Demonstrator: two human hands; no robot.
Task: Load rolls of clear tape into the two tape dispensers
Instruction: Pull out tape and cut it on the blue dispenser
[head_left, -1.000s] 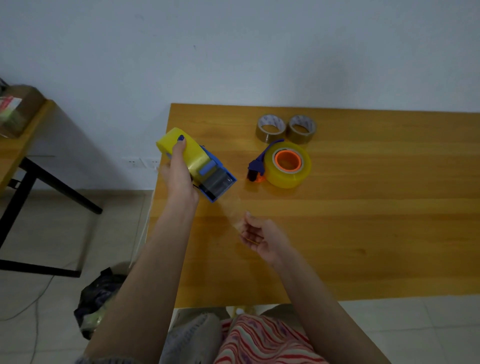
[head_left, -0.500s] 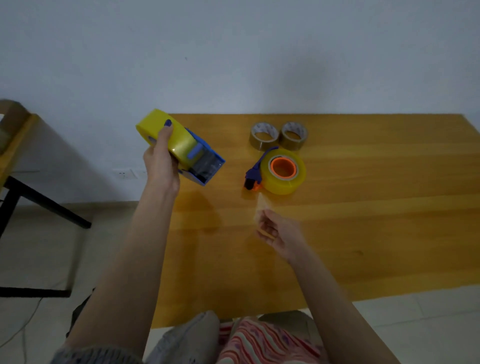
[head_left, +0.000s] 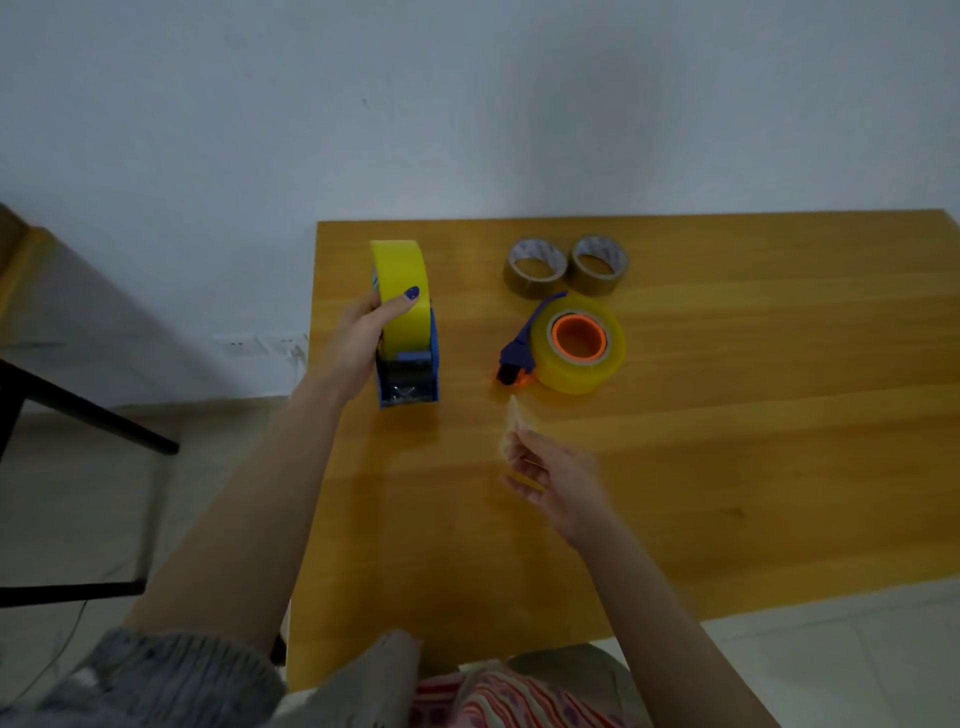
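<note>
My left hand (head_left: 358, 338) grips a blue tape dispenser (head_left: 410, 371) loaded with a yellowish clear tape roll (head_left: 400, 286), held upright over the table's left part. My right hand (head_left: 545, 478) pinches a torn strip of clear tape (head_left: 514, 421) that sticks up from its fingers, just below the second dispenser. That second dispenser (head_left: 514, 358), purple with an orange hub, lies on the wooden table (head_left: 727, 441) with a clear tape roll (head_left: 582, 345) mounted on it.
Two brown tape rolls (head_left: 535, 267) (head_left: 597, 265) lie side by side behind the second dispenser. A dark-framed side table (head_left: 31, 395) stands to the left on the floor. The wall runs right behind the table.
My left hand has swung the blue dispenser from a tilt off the table's left edge to upright over the table. My right hand keeps the torn tape strip and has barely shifted.
</note>
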